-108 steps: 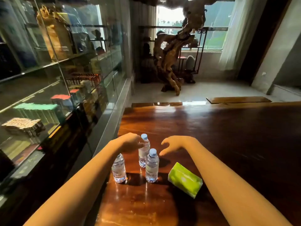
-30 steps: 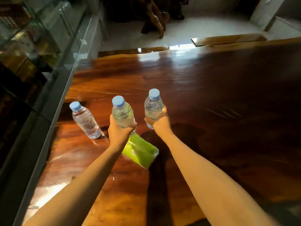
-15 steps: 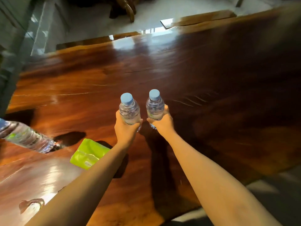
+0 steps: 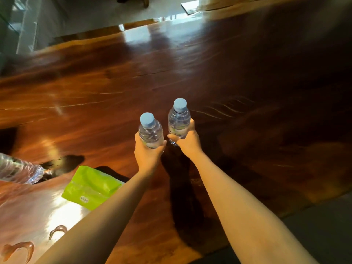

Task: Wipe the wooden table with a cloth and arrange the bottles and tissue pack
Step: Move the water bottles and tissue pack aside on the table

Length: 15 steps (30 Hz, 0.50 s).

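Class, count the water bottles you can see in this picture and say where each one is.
3: one bottle in the left hand, one bottle in the right hand, and a third bottle at the left edge, partly cut off.

left hand grip closed, right hand likewise

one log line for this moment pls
left hand: holds bottle | right hand: holds second bottle | tissue pack: on table
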Available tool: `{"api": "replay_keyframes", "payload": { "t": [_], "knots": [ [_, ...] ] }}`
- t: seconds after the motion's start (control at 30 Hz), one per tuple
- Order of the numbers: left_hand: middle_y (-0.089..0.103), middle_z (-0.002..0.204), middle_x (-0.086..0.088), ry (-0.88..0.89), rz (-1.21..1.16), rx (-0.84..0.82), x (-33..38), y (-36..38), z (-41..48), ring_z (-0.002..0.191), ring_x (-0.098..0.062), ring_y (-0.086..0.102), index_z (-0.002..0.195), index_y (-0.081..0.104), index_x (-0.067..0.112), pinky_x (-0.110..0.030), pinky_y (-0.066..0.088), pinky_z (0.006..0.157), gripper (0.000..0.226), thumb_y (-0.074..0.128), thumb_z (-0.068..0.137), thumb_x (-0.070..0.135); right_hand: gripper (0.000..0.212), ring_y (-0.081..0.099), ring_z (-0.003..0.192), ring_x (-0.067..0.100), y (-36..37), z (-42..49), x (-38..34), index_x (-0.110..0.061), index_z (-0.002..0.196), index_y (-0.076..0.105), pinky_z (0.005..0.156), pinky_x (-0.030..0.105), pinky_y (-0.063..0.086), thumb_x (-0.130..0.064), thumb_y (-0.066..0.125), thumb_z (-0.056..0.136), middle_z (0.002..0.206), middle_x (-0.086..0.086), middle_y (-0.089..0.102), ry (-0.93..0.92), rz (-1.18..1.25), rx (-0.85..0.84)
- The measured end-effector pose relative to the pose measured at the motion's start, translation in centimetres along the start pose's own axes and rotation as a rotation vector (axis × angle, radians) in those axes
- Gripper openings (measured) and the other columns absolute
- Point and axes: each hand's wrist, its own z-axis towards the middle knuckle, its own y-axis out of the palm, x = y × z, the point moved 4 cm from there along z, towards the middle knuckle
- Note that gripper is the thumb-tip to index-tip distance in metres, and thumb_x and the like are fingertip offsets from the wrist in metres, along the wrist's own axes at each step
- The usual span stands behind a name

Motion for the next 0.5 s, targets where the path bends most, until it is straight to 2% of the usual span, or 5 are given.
{"api": "replay_keyframes", "payload": {
  "t": [0.07, 0.13, 0.3, 0.4, 0.5],
  "knots": [
    [0.058, 0.099, 0.021, 0.007, 0.000, -0.001, -0.2, 0.2, 0.2, 0.086, 0.009, 0.059, 0.113, 0.040, 0.036, -0.006, 0.040, 0.071, 0.067, 0.083, 0.064, 0.023, 0.079, 0.056, 0.113, 0.017, 0.0, 0.3, 0.1, -0.020, 0.134, 0.031, 0.087, 0.024, 0.046, -0.022, 0.080, 0.072, 0.127, 0.008, 0.057, -0.004, -0.030, -0.023],
    [0.058, 0.102, 0.020, 0.020, 0.016, -0.018, 0.0, 0.4, 0.6, 0.086, 0.015, 0.056, 0.116, 0.040, 0.035, -0.003, 0.039, 0.069, 0.069, 0.083, 0.064, 0.024, 0.080, 0.055, 0.110, 0.014, 0.1, 0.3, 0.2, -0.021, 0.134, 0.031, 0.087, 0.024, 0.045, -0.022, 0.080, 0.072, 0.127, 0.007, 0.056, -0.015, -0.029, -0.012],
    [0.057, 0.107, 0.012, 0.053, 0.036, -0.047, 0.4, 0.7, 1.6, 0.087, 0.007, 0.057, 0.122, 0.040, 0.025, 0.003, 0.040, 0.065, 0.073, 0.084, 0.064, 0.023, 0.081, 0.059, 0.110, 0.019, 0.4, 0.4, 0.4, -0.021, 0.134, 0.031, 0.087, 0.030, 0.052, -0.023, 0.081, 0.070, 0.125, 0.008, 0.058, -0.025, -0.005, 0.012],
    [0.057, 0.110, 0.011, 0.056, 0.053, -0.070, 0.3, 0.8, 1.9, 0.092, -0.001, 0.057, 0.123, 0.039, 0.024, -0.002, 0.040, 0.067, 0.074, 0.084, 0.064, 0.027, 0.082, 0.060, 0.110, 0.019, 0.4, 0.5, 0.5, -0.021, 0.134, 0.031, 0.089, 0.031, 0.052, -0.026, 0.082, 0.069, 0.124, 0.008, 0.059, -0.020, -0.013, 0.006],
    [0.059, 0.119, 0.005, 0.057, 0.050, -0.100, 0.2, 0.7, 1.9, 0.101, -0.007, 0.058, 0.129, 0.037, 0.023, -0.012, 0.043, 0.078, 0.079, 0.083, 0.065, 0.027, 0.082, 0.060, 0.111, 0.020, 0.5, 0.5, 0.7, -0.022, 0.133, 0.031, 0.089, 0.031, 0.052, -0.029, 0.082, 0.069, 0.125, 0.007, 0.059, -0.004, -0.033, 0.018]
  ]
}}
